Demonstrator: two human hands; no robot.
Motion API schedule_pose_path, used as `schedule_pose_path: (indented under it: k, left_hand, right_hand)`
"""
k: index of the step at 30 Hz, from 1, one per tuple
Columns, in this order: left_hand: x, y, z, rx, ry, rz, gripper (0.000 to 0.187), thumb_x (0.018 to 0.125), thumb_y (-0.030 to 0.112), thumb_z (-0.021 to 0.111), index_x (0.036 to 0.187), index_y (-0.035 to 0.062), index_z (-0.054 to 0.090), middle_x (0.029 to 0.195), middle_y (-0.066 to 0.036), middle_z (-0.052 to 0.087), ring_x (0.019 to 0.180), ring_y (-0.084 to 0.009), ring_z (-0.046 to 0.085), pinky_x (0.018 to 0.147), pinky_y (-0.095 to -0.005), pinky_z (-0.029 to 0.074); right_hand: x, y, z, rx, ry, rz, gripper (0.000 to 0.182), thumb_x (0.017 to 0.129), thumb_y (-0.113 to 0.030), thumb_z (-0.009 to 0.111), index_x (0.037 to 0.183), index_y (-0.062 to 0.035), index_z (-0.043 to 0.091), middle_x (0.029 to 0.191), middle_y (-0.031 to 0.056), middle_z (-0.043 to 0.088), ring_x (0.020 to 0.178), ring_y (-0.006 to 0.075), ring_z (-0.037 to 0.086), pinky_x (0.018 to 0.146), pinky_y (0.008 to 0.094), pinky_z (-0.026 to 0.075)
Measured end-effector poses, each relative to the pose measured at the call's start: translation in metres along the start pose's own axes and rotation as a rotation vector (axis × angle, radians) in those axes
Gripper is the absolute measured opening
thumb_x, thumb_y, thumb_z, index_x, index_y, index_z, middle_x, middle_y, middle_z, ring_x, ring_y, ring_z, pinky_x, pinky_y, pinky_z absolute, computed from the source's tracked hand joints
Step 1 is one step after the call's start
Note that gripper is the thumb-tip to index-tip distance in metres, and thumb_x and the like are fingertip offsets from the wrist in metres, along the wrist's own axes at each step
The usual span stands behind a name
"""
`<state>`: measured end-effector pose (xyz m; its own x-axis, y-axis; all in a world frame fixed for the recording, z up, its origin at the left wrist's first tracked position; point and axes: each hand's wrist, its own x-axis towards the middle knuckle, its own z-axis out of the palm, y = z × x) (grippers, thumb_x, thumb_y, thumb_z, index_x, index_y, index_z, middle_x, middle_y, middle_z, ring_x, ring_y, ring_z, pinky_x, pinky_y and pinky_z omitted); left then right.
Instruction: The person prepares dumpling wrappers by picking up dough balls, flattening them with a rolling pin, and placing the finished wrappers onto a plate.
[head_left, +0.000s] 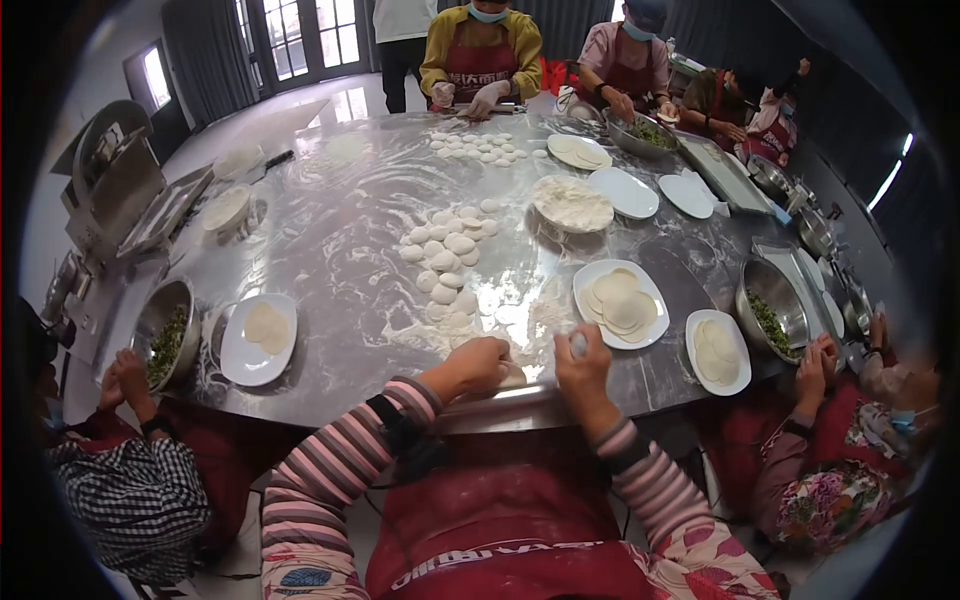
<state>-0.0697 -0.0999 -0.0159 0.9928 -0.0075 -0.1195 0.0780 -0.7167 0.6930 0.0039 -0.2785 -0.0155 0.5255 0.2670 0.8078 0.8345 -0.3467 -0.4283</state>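
Observation:
At the front edge of the metal table, my left hand (476, 368) is closed, its fingers curled over a piece of dough (514, 377) that shows only in part. My right hand (584, 368) is wrapped round a rolling pin, whose end (578, 345) sticks out at the top of the fist. The two hands are a short way apart. Beyond them lies a cluster of floured dough pieces (440, 262) on the floury surface. To the right of my right hand, a white plate (652, 333) holds a stack of round wrappers (622, 303).
A flour bowl (572, 204) stands beyond the hands. At the right are another wrapper plate (737, 378) and a filling bowl (795, 290); at the left, a plate (237, 365) and a filling bowl (184, 290). Several other people work round the table (330, 230).

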Motion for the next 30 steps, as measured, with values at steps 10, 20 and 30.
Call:
schedule_pose_path:
  k: [10,20,30]
  left_hand:
    - [-0.019,0.000,-0.011,-0.020,0.066,-0.020,0.017,0.079,0.013,0.051,0.086,0.0002,0.060,0.085,-0.023,0.062,0.085,-0.0362,0.060,0.072,-0.0401,0.045]
    - [0.016,0.016,-0.008,-0.277,-0.143,0.019,0.015,0.080,0.013,0.060,0.089,0.0014,0.058,0.076,-0.005,0.059,0.070,-0.0144,0.055,0.064,-0.0300,0.045]
    - [0.127,0.030,-0.026,-0.391,0.085,-0.130,0.031,0.081,0.015,0.061,0.106,-0.0019,0.055,0.093,-0.007,0.059,0.084,-0.0161,0.057,0.074,-0.0298,0.046]
  right_hand:
    - [0.026,0.002,0.035,0.179,-0.032,0.240,0.018,0.077,-0.007,0.066,0.083,-0.0041,0.050,0.063,0.0182,0.052,0.055,0.0390,0.055,0.049,0.0433,0.042]
    - [-0.030,-0.029,-0.052,0.330,-0.091,0.313,0.020,0.074,-0.003,0.070,0.084,-0.0032,0.053,0.066,0.0134,0.055,0.055,0.0299,0.059,0.049,0.0349,0.046]
    - [-0.021,-0.022,-0.047,0.418,-0.087,0.260,0.020,0.074,-0.001,0.069,0.084,-0.0031,0.051,0.069,0.0146,0.057,0.061,0.0344,0.060,0.051,0.0364,0.046]
